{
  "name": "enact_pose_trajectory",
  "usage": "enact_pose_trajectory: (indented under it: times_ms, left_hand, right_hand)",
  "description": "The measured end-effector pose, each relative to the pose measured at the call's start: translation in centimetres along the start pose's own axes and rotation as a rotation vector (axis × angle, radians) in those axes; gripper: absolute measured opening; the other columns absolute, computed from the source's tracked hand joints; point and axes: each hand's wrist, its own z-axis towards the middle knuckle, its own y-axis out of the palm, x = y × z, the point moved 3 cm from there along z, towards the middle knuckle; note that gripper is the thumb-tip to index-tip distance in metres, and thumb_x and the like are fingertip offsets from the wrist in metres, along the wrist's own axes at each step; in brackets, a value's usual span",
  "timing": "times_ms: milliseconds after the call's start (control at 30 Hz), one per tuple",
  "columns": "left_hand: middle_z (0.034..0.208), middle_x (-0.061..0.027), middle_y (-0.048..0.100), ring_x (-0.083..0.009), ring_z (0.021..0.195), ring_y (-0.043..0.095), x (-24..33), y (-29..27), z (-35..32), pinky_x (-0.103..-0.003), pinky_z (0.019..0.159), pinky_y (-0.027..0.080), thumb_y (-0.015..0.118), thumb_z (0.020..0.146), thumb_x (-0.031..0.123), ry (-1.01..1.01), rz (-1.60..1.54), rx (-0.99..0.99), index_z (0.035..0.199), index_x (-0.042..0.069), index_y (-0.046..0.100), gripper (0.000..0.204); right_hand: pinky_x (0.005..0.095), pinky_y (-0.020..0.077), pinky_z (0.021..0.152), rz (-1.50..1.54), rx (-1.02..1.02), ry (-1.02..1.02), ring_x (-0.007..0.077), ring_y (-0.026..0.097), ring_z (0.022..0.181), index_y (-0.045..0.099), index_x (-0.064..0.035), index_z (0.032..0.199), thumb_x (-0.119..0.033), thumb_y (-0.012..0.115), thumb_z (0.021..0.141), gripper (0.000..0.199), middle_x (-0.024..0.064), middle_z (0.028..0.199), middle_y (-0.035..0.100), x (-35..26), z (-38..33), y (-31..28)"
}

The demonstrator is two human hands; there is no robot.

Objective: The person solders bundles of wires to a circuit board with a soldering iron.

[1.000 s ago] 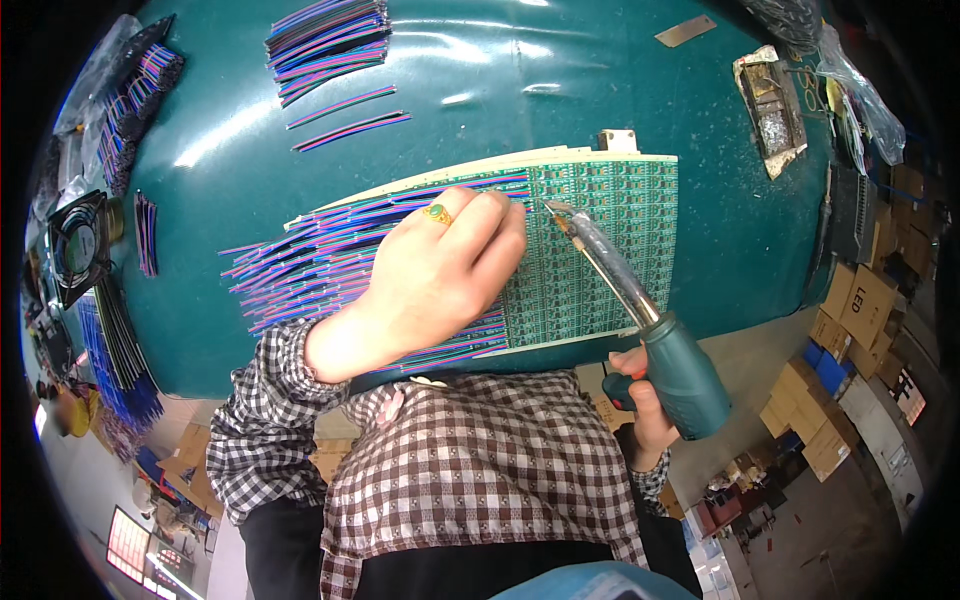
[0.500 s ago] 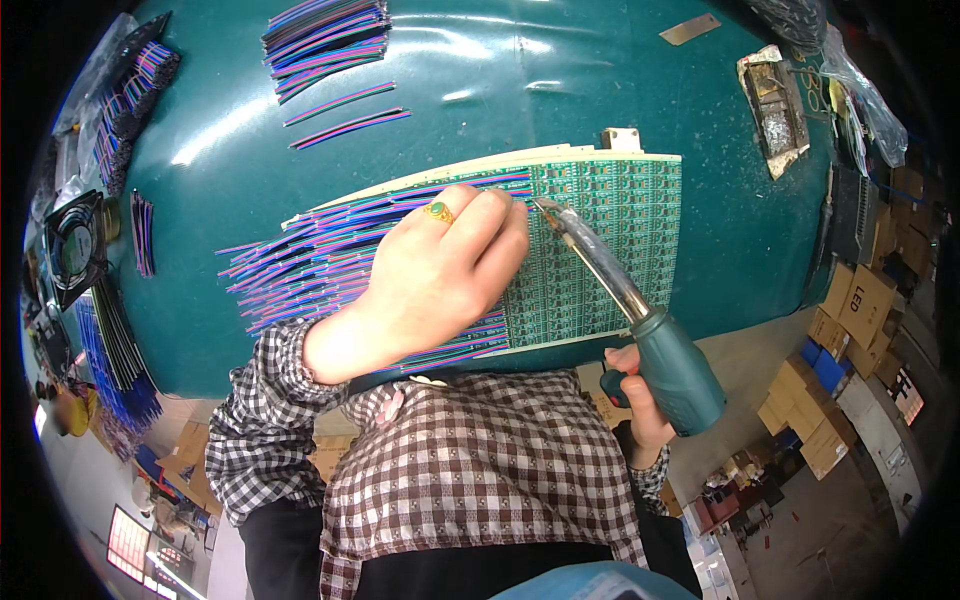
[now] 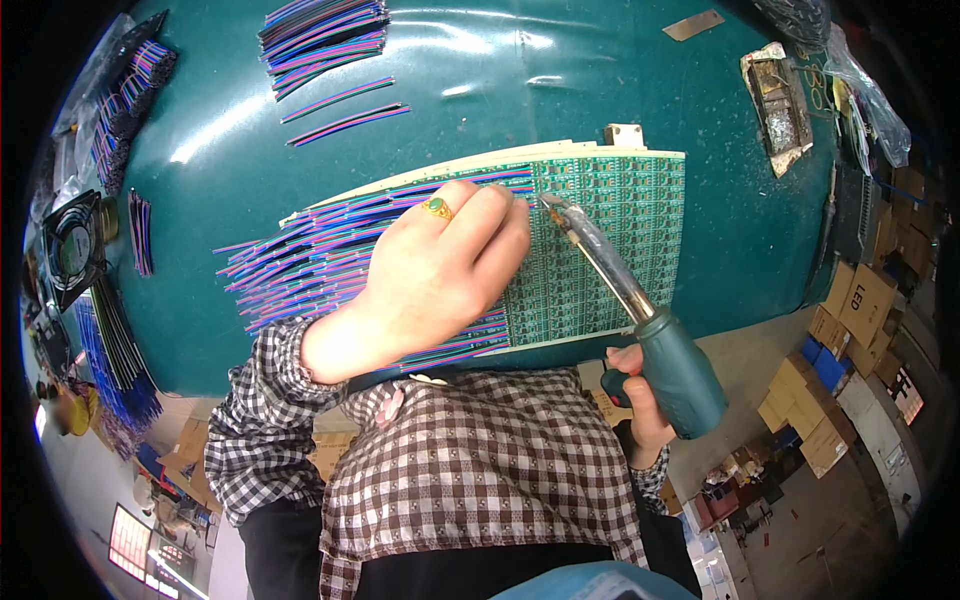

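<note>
In the head view, the left hand (image 3: 425,275) is lying palm-down, fingers pressed together, on the rows of purple, blue and pink ribbon wires (image 3: 320,255) feeding into the green printed circuit panel (image 3: 610,245) on the teal tabletop (image 3: 480,100). The right hand (image 3: 640,400) is wrapping its fingers around the teal-handled soldering iron (image 3: 625,300); compared with a second ago, its tip is sitting slightly nearer the left fingertips at the panel's upper left edge, suggesting work along that row of joints. Around them, spare wire bundles (image 3: 320,30), a black fan (image 3: 70,250) and a metal tray (image 3: 775,105) are lying well apart, obstructing nothing.
</note>
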Motion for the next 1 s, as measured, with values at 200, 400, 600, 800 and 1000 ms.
enact_pose_trajectory:
  times_ms: [200,400,600,800,1000]
  left_hand:
    - [0.086,-0.0062,0.052,-0.0188,0.075,0.055,0.0,0.0,0.0,-0.028,0.061,0.049,0.064,0.069,0.009,0.001,0.001,-0.006,0.094,0.002,0.063,0.026]
    - [0.086,-0.0060,0.052,-0.0186,0.075,0.055,0.0,0.2,-0.1,-0.028,0.060,0.049,0.064,0.069,0.009,0.001,-0.002,0.000,0.094,0.003,0.063,0.026]
    - [0.091,-0.0086,0.057,-0.0215,0.077,0.058,0.1,-0.4,0.0,-0.031,0.064,0.051,0.065,0.067,0.005,-0.034,-0.037,-0.048,0.100,0.000,0.065,0.033]
    - [0.090,-0.0087,0.056,-0.0215,0.077,0.058,0.0,0.0,-0.1,-0.031,0.063,0.051,0.065,0.067,0.005,-0.037,-0.031,-0.053,0.100,-0.001,0.065,0.033]
    - [0.090,-0.0087,0.056,-0.0217,0.077,0.058,0.2,-0.4,0.0,-0.031,0.063,0.051,0.065,0.068,0.006,-0.040,-0.031,-0.060,0.100,-0.001,0.065,0.033]
  right_hand:
    - [0.0337,0.0573,0.080,0.074,0.049,0.014,0.0220,0.071,0.087,0.058,0.0104,0.117,-0.015,0.088,0.073,0.059,0.0153,0.092,0.073,-0.4,0.0,0.0]
    - [0.0339,0.0579,0.079,0.135,0.100,0.120,0.0231,0.072,0.087,0.057,0.0104,0.119,-0.018,0.088,0.074,0.062,0.0182,0.095,0.073,-1.4,0.2,0.5]
    - [0.0327,0.0576,0.080,0.064,0.025,0.074,0.0229,0.072,0.086,0.056,0.0102,0.120,-0.020,0.088,0.074,0.064,0.0186,0.093,0.073,-0.8,-0.2,-0.1]
    - [0.0329,0.0575,0.080,0.082,0.027,0.035,0.0225,0.072,0.087,0.056,0.0105,0.120,-0.016,0.088,0.074,0.062,0.0178,0.092,0.073,-0.5,-0.3,-0.1]
    - [0.0338,0.0577,0.081,0.091,0.037,0.054,0.0218,0.072,0.086,0.056,0.0113,0.120,-0.012,0.088,0.073,0.060,0.0169,0.093,0.073,-0.1,-0.5,-0.1]
